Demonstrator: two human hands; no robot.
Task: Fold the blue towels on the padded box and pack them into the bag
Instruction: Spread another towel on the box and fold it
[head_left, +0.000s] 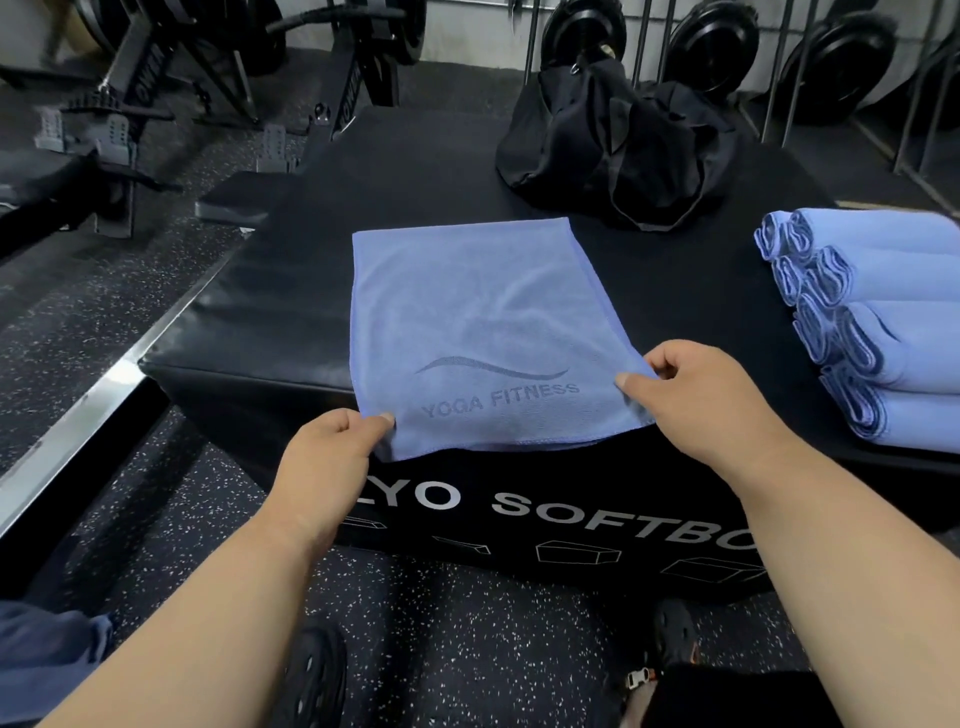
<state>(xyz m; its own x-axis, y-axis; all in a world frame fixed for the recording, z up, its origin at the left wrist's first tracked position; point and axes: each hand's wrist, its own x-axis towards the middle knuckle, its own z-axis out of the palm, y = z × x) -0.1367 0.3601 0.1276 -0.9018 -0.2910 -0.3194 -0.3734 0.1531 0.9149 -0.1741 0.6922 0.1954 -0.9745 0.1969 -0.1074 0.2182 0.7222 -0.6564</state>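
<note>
A blue towel lies flat on the padded box, its near edge at the box's front. The left hand and right hand each pinch a near corner. Folded towels are stacked at the right, and the black bag sits behind

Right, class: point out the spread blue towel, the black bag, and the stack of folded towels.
spread blue towel (478, 312): head view, plain middle of the cloth above the logo.
black bag (613, 145): head view, crumpled fabric of its body.
stack of folded towels (904, 332): head view, top face of a middle towel.
</note>
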